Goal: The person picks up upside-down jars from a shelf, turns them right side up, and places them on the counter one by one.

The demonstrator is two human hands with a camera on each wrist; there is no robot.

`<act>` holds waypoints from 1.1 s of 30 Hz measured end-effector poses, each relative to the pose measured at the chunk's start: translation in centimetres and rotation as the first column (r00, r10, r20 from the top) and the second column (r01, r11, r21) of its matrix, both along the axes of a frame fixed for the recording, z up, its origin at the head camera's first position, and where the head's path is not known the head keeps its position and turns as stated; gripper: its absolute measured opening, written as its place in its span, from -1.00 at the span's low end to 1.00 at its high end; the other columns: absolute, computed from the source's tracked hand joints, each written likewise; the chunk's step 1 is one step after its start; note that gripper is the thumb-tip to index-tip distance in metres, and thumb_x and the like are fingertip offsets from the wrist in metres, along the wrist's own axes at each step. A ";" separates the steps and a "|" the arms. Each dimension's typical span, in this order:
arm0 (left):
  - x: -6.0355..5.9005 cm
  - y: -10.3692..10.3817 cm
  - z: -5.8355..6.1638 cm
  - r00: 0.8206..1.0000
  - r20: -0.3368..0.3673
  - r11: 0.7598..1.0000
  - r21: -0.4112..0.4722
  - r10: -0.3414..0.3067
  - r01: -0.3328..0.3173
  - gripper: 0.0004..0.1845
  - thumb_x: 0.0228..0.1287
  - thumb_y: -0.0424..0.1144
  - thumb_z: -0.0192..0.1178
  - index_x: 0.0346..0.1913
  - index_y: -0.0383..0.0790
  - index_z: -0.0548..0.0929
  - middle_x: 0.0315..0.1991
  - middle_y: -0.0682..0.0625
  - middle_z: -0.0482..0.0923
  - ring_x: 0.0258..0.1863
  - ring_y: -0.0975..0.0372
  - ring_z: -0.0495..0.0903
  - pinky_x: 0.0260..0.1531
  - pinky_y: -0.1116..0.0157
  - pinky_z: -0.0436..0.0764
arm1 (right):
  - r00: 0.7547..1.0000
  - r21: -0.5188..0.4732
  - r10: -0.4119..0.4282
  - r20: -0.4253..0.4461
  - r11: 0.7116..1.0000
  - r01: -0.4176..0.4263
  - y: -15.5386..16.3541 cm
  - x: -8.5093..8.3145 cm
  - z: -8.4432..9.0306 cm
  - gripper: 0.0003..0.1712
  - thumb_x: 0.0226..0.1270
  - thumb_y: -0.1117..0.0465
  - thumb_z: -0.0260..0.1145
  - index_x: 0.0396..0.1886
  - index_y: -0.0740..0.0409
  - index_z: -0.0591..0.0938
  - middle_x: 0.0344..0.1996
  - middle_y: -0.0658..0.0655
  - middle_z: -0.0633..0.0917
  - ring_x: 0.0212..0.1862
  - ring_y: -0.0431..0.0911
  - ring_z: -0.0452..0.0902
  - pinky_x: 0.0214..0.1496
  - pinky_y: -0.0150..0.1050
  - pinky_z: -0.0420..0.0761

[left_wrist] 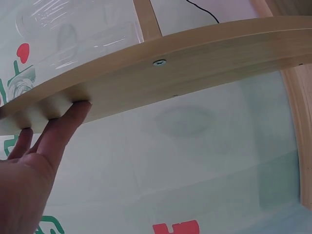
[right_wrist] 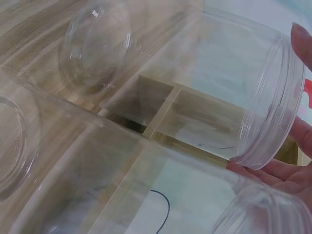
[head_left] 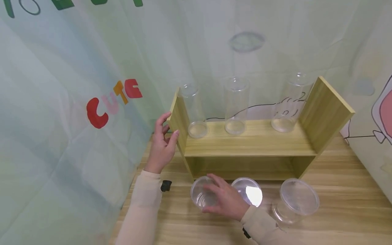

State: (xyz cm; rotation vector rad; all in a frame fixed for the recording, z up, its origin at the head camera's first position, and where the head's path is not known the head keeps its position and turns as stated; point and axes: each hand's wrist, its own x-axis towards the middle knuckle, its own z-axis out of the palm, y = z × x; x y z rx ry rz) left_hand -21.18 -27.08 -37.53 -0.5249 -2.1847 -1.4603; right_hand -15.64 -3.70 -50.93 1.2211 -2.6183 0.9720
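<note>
My left hand [head_left: 162,146] rests its fingertips on the outer face of the left side panel [head_left: 178,119] of a small wooden shelf. The left wrist view shows the fingers fairly straight, pressed on that panel [left_wrist: 146,73]. My right hand [head_left: 226,197] grips the lidded top of a clear plastic jar [head_left: 199,195] in front of the shelf. In the right wrist view the thumb and fingers sit around that jar's rim [right_wrist: 273,107]. Just right of the hand stands a second clear jar [head_left: 240,185], partly covered by it. A third clear jar [head_left: 298,197] stands further right.
Three tall clear jars stand on the shelf's upper board [head_left: 251,146], at left [head_left: 197,109], centre [head_left: 236,105] and right [head_left: 288,105]. The right side panel [head_left: 327,115] rises beside them. Printed cloth [head_left: 101,170] hangs behind and left of the wooden table [head_left: 343,211].
</note>
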 end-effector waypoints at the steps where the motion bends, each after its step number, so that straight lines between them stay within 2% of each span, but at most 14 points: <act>1: 0.0 0.0 0.0 1.000 -0.001 1.000 -0.002 0.002 -0.002 -0.39 0.45 -0.48 0.03 0.46 -0.13 0.12 0.41 -0.06 0.16 0.16 0.02 0.49 -0.17 0.27 0.65 | 1.000 0.002 0.000 0.001 1.000 0.000 0.0 0.0 0.0 -0.23 -0.09 -0.15 0.62 0.09 0.15 0.65 0.33 0.35 0.40 0.23 0.20 0.46 0.09 0.06 0.59; 9: -0.1 0.1 -0.1 1.000 -0.005 1.000 -0.007 -0.003 0.003 -0.39 0.45 -0.47 0.04 0.46 -0.12 0.12 0.39 -0.09 0.20 0.17 0.02 0.49 -0.16 0.14 0.67 | 1.000 0.018 0.003 0.000 1.000 -0.003 -0.1 0.1 -0.1 -0.24 -0.07 -0.13 0.62 0.11 0.14 0.63 0.33 0.36 0.40 0.20 0.19 0.48 0.04 0.04 0.62; 15: -0.1 0.0 -0.2 1.000 0.003 1.000 -0.021 0.009 -0.009 -0.38 0.46 -0.45 0.04 0.47 -0.08 0.11 0.40 -0.07 0.19 0.19 0.03 0.48 -0.18 0.03 0.66 | 1.000 0.043 0.024 -0.010 0.999 -0.023 -0.1 0.0 0.1 -0.21 -0.03 -0.15 0.59 0.16 0.12 0.60 0.35 0.37 0.37 0.29 0.24 0.38 0.11 0.09 0.57; 19: -0.2 0.0 -0.2 1.000 0.010 1.000 -0.024 0.014 -0.014 -0.38 0.47 -0.43 0.03 0.47 -0.06 0.10 0.41 -0.05 0.17 0.19 0.04 0.48 -0.18 0.01 0.65 | 0.999 0.021 0.039 -0.014 0.999 -0.038 0.0 -0.2 0.1 -0.20 -0.08 -0.15 0.61 0.15 0.12 0.60 0.37 0.34 0.35 0.34 0.25 0.30 0.16 0.11 0.53; 22: -0.2 0.0 -0.2 1.000 0.015 1.000 -0.022 0.015 -0.015 -0.39 0.48 -0.42 0.03 0.47 -0.07 0.10 0.39 -0.08 0.20 0.19 0.04 0.48 -0.19 0.03 0.65 | 0.998 -0.013 0.055 -0.032 0.998 -0.055 0.1 -0.4 0.2 -0.22 -0.07 -0.14 0.61 0.13 0.12 0.61 0.36 0.30 0.36 0.35 0.21 0.30 0.20 0.07 0.51; 26: -0.2 0.0 -0.2 1.000 0.018 1.000 -0.023 0.018 -0.017 -0.39 0.49 -0.42 0.02 0.48 -0.07 0.08 0.37 -0.11 0.23 0.19 0.03 0.48 -0.19 0.07 0.65 | 0.993 -0.091 0.078 -0.090 0.992 -0.086 0.5 -0.6 0.8 -0.36 0.07 -0.08 0.56 0.09 0.13 0.62 0.31 0.24 0.44 0.30 0.12 0.38 0.22 -0.01 0.51; 30: -0.2 0.1 -0.2 1.000 0.015 1.000 -0.019 0.013 -0.013 -0.40 0.50 -0.41 -0.01 0.48 -0.08 0.07 0.36 -0.12 0.23 0.18 0.02 0.47 -0.20 0.07 0.64 | 0.988 -0.202 0.087 -0.125 0.973 -0.111 1.4 -0.7 2.1 -0.56 0.21 0.06 0.49 0.02 0.15 0.65 0.19 0.15 0.55 0.21 0.01 0.49 0.15 -0.11 0.56; 33: -0.1 0.1 -0.2 1.000 0.022 1.000 -0.009 0.009 -0.009 -0.41 0.52 -0.39 -0.03 0.48 -0.08 0.05 0.35 -0.14 0.24 0.18 0.02 0.46 -0.19 0.03 0.63 | 0.987 -0.272 0.089 -0.137 0.954 -0.124 2.1 -0.7 3.1 -0.65 0.24 0.15 0.47 -0.02 0.16 0.66 0.10 0.08 0.60 0.14 -0.07 0.53 0.09 -0.19 0.59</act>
